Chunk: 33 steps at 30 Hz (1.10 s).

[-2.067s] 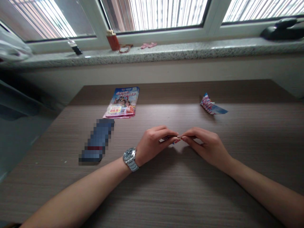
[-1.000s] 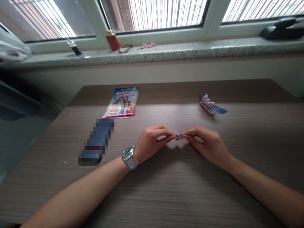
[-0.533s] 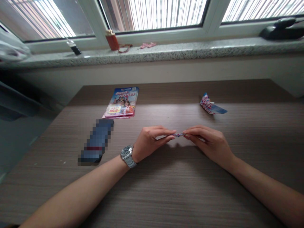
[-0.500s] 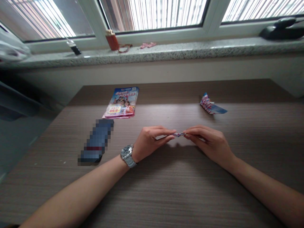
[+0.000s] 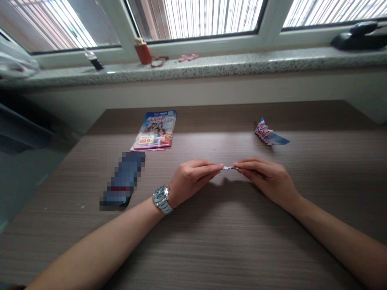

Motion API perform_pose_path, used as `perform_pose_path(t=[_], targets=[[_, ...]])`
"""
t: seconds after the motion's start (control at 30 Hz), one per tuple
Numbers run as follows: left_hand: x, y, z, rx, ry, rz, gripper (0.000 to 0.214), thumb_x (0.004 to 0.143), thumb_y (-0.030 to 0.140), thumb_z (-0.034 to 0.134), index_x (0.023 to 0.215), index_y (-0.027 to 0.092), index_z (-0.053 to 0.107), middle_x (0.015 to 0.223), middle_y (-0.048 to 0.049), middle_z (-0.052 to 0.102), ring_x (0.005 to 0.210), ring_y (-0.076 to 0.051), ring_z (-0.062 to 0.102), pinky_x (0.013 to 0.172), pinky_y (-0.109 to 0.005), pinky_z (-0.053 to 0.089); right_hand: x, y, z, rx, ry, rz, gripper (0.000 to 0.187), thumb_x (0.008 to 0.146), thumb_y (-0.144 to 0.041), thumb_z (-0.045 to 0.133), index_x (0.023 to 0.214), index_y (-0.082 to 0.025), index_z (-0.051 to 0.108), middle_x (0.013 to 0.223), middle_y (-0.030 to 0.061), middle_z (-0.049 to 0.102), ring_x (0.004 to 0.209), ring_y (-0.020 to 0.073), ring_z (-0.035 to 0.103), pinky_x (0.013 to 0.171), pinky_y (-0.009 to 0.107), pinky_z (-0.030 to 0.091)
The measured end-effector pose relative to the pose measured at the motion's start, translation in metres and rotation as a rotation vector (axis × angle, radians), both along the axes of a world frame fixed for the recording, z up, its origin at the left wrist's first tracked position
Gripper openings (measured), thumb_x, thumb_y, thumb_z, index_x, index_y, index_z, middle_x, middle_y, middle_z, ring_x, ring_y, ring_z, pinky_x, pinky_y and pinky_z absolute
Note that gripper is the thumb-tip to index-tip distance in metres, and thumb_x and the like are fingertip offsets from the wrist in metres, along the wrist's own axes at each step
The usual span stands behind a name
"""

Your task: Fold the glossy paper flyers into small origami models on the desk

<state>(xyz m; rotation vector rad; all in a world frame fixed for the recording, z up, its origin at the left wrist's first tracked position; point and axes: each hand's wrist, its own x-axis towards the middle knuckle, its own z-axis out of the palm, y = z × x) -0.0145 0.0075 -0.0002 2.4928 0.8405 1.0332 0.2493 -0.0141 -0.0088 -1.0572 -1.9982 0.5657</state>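
Between my fingertips is a small piece of folded printed paper [image 5: 229, 168], seen nearly edge-on above the table. My left hand [image 5: 195, 175], with a metal watch [image 5: 162, 199] on its wrist, pinches the paper's left end. At the right end, the thumb and fingers of my right hand [image 5: 266, 175] pinch it too. Most of the paper is hidden by the fingers. Beyond my right hand lies a folded paper boat-like shape [image 5: 269, 135], printed in blue, white and red.
A stack of colourful flyers [image 5: 155, 131] lies at the back left of the wood-grain table [image 5: 193, 249]. Nearer sits a dark, pixelated flat object [image 5: 123, 179]. On the stone windowsill [image 5: 229, 66] stand a red case with a strap [image 5: 142, 52] and a small black-and-white item [image 5: 96, 61].
The paper has risen slightly and tilted, showing as a thinner sliver. My left fingers have closed together more, while the right hand stays almost in place.
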Motion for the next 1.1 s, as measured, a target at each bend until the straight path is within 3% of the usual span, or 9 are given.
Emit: perform_pose_path(t=[0.23, 0.4, 0.6, 0.77, 0.9, 1.1], targets=[[-0.002, 0.005, 0.003, 0.135, 0.229, -0.107, 0.025, 0.099, 0.025, 0.057, 0.122, 0.023, 0.067, 0.122, -0.0054, 0.071, 0.107, -0.016, 0.068, 0.094, -0.031, 0.057, 0.01, 0.006, -0.004, 0.046, -0.125, 0.021, 0.027, 0.098, -0.022, 0.056, 0.119, -0.027, 0.073, 0.114, 0.0068, 0.072, 0.1, 0.0201, 0.07, 0.088, 0.033, 0.057], [0.001, 0.004, 0.0, 0.116, 0.35, -0.247, 0.035, 0.102, 0.025, 0.051, 0.136, 0.02, 0.057, 0.141, -0.0069, 0.061, 0.129, -0.019, 0.058, 0.112, -0.035, 0.048, 0.013, 0.011, -0.008, 0.1, -0.282, 0.016, 0.028, 0.099, -0.024, 0.054, 0.12, -0.028, 0.073, 0.115, 0.0094, 0.069, 0.098, 0.0218, 0.067, 0.083, 0.038, 0.058], [0.004, -0.001, 0.0, 0.091, 0.444, -0.267, 0.043, 0.101, 0.038, 0.053, 0.14, 0.019, 0.055, 0.149, -0.0122, 0.052, 0.136, -0.024, 0.051, 0.116, -0.041, 0.042, 0.014, 0.013, -0.011, 0.134, -0.389, 0.071, 0.034, 0.101, -0.024, 0.049, 0.13, -0.027, 0.067, 0.128, 0.0113, 0.067, 0.115, 0.0251, 0.063, 0.097, 0.045, 0.054], [0.004, -0.007, 0.005, 0.068, 0.554, -0.222, 0.054, 0.102, 0.05, 0.046, 0.146, 0.02, 0.048, 0.153, -0.013, 0.046, 0.137, -0.029, 0.05, 0.116, -0.045, 0.039, 0.011, 0.007, -0.011, 0.118, -0.502, 0.165, 0.049, 0.103, -0.031, 0.047, 0.151, -0.023, 0.044, 0.156, 0.0111, 0.046, 0.142, 0.026, 0.045, 0.116, 0.05, 0.039], [0.002, -0.009, 0.009, 0.034, 0.589, -0.219, 0.054, 0.102, 0.052, 0.044, 0.148, 0.024, 0.045, 0.155, -0.012, 0.044, 0.139, -0.028, 0.048, 0.118, -0.047, 0.033, 0.009, 0.001, -0.013, 0.07, -0.631, 0.212, 0.063, 0.103, -0.04, 0.044, 0.16, -0.023, 0.023, 0.165, 0.0096, 0.027, 0.15, 0.0252, 0.029, 0.121, 0.052, 0.031], [-0.002, -0.006, 0.009, 0.014, 0.569, -0.239, 0.053, 0.1, 0.051, 0.048, 0.148, 0.028, 0.046, 0.156, -0.0098, 0.043, 0.139, -0.028, 0.047, 0.118, -0.047, 0.031, 0.01, -0.001, -0.012, 0.026, -0.691, 0.209, 0.068, 0.103, -0.046, 0.043, 0.161, -0.027, 0.015, 0.166, 0.0066, 0.02, 0.152, 0.0243, 0.023, 0.122, 0.051, 0.029]])
